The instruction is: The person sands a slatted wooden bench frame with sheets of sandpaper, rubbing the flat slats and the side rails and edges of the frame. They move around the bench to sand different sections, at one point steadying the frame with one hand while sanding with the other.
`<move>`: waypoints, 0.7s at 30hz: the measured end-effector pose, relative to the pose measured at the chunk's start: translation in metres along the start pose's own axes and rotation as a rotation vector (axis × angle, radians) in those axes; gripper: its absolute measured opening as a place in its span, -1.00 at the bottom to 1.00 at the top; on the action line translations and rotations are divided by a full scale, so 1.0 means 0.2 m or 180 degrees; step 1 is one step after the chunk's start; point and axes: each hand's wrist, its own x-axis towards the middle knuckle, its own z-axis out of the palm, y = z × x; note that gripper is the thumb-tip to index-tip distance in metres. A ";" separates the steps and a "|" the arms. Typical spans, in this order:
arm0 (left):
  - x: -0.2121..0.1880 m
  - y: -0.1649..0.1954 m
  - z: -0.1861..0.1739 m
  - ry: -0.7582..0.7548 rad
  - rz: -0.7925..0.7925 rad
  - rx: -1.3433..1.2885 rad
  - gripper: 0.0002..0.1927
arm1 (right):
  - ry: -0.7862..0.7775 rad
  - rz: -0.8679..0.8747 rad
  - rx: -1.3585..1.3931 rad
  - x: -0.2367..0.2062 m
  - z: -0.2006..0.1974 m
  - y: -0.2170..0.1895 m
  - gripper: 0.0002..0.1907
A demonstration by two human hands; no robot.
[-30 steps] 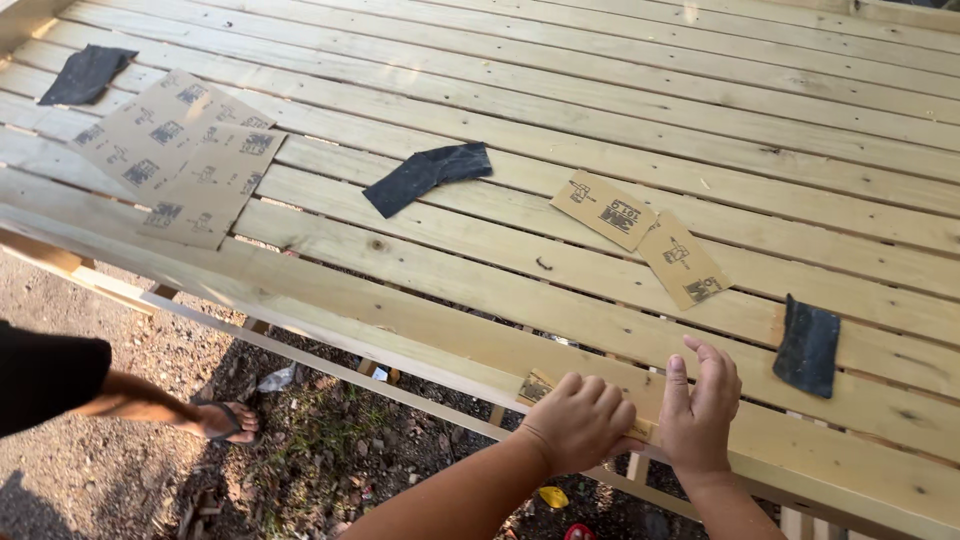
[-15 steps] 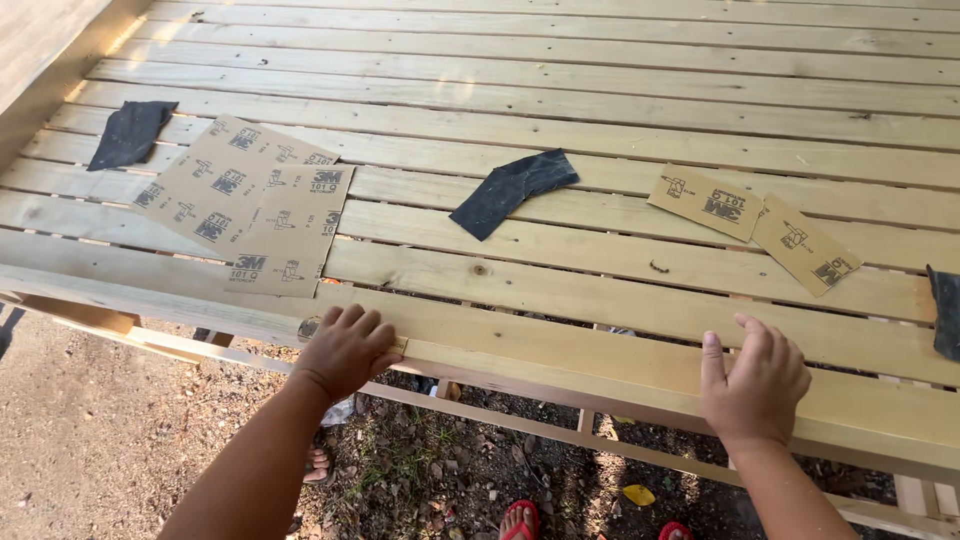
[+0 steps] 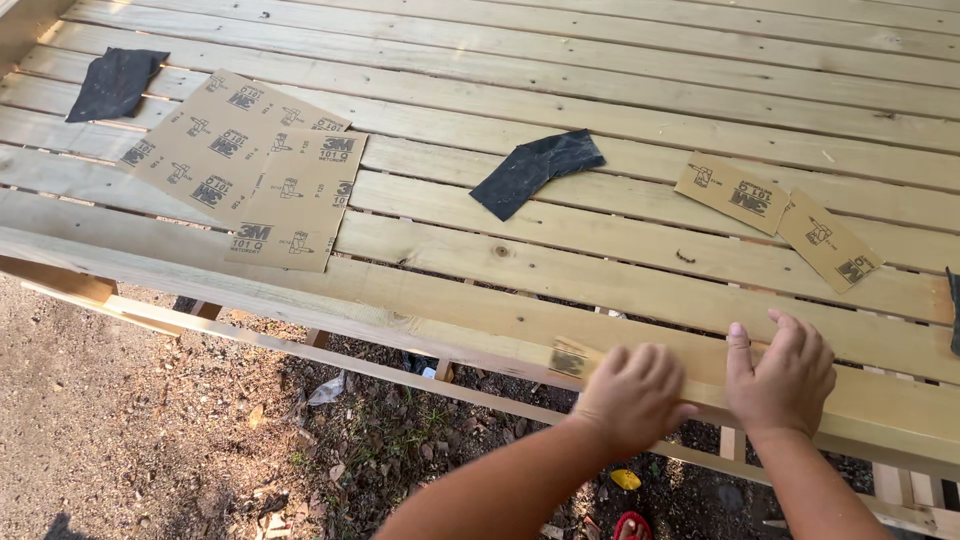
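The left hand [image 3: 632, 392] sits low in the frame, right of centre, fingers curled and pressed down on a strip of tan sandpaper [image 3: 572, 358] whose printed end pokes out past the knuckles to the left. The strip lies along the front plank [image 3: 420, 315], a pale, smooth length of softwood with a faint grain. Just beside it to the right, the right hand [image 3: 782, 372] lies flat and open, fingers spread on the same plank (the thumb points toward the other hand); it grips nothing that shows.

Further up, the tabletop [image 3: 600, 90] is made of parallel pale planks with thin dark gaps between them, a knot showing here and there. At centre lies a crumpled dark sheet [image 3: 535, 170], its gritty side up. To its right, two small tan rectangles [image 3: 778, 218] rest end to end at a slant, backing side up. In the upper left, two large tan sheets [image 3: 250, 170] overlap, flat and square-cornered, and beyond them in the corner sits another dark scrap [image 3: 115, 82]. A dark edge [image 3: 954, 310] peeks in at the right border.

Below the plank, thin wooden rails [image 3: 300, 345] cross over bare ground [image 3: 120, 430] strewn with dry leaves and pebbles.
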 end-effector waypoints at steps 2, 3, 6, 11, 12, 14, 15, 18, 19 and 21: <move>0.06 0.05 0.04 0.0361 -0.0133 -0.0102 -0.33 | 0.0036 0.0047 0.0035 0.00 0.01 0.01 -0.42; 0.04 -0.01 0.03 0.0095 -0.0264 -0.0300 -0.34 | 0.0041 0.0045 0.0036 0.00 0.01 0.02 -0.43; -0.11 -0.34 -0.11 -0.0990 -0.0989 -0.0477 -0.40 | 0.0061 0.0019 0.0067 -0.01 0.01 0.02 -0.42; -0.57 -1.08 -0.36 -0.1127 -0.2103 0.0345 -0.30 | 0.0135 -0.0012 0.0053 0.00 0.02 0.01 -0.41; -0.59 -1.13 -0.34 -0.0747 -0.2322 0.0464 -0.27 | 0.0126 0.0031 0.0059 0.00 0.02 0.01 -0.41; -0.60 -1.15 -0.25 -0.0789 -0.2593 0.0369 -0.26 | 0.0087 0.0096 0.0091 0.00 0.02 0.00 -0.40; -0.58 -1.13 -0.20 -0.0791 -0.2723 0.0333 -0.25 | 0.0070 0.0096 0.0064 0.01 0.02 0.00 -0.40; -0.56 -1.05 -0.07 -0.0356 -0.2304 0.0482 -0.27 | -0.0009 0.0112 0.0035 0.01 0.01 -0.02 -0.39; -0.57 -1.05 -0.07 -0.0259 -0.2177 0.0104 -0.30 | -0.0004 0.0133 0.0054 0.02 0.00 -0.02 -0.39; -0.66 -1.09 -0.11 -0.0095 -0.1916 -0.0650 -0.33 | -0.0008 0.0128 0.0083 0.02 0.00 -0.03 -0.38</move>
